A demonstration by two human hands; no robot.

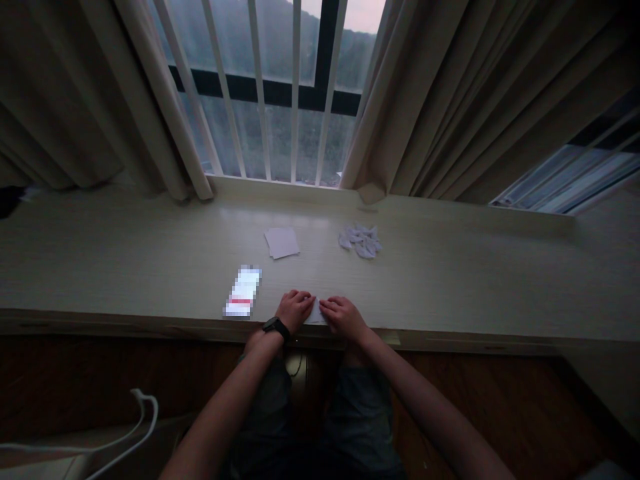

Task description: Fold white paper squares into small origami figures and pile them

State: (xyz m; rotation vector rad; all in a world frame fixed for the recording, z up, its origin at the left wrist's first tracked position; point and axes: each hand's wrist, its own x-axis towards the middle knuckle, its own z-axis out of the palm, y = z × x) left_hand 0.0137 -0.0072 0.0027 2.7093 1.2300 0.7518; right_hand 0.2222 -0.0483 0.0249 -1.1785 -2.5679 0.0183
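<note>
A small white piece of paper (315, 313) lies near the front edge of the pale ledge, between my two hands. My left hand (295, 310), with a dark watch on its wrist, has its closed fingers on the paper's left side. On the right side, the fingers of my right hand (343, 316) are drawn together on the same paper. Beyond them sits a short stack of white square sheets (283, 243). To its right is a loose pile of several folded white paper pieces (361, 241).
A phone with a lit, blurred screen (243, 291) lies left of my hands. Beige curtains (425, 100) flank a barred window (270, 127) behind the ledge (465, 280). A white cable (150, 417) hangs at the lower left.
</note>
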